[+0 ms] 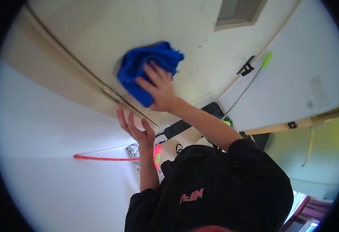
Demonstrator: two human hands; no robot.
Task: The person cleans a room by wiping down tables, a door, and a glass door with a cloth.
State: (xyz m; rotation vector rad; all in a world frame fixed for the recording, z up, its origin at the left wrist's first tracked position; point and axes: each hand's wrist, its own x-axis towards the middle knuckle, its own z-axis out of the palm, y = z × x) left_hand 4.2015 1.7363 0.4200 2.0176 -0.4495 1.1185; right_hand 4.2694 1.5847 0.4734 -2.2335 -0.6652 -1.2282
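Observation:
My right hand [158, 86] presses a crumpled blue cloth [152, 58] against a cream door [96, 34]. Its fingers are spread over the cloth's lower right part and slightly blurred; the palm side is hidden. Lower and to the left, my left hand [139, 130] is raised with fingers apart and nothing in it. It is nearest to the door's hinged edge and a metal hinge [112, 92]; whether it touches the surface I cannot tell.
A recessed panel [239, 15] is at the door's upper right. A black handle [247, 66] and a green-gripped pole [243, 89] are at right. A red pole [107, 158] leans at left, by pink-and-green bristles [157, 154]. A yellow strip [309, 149] hangs at far right.

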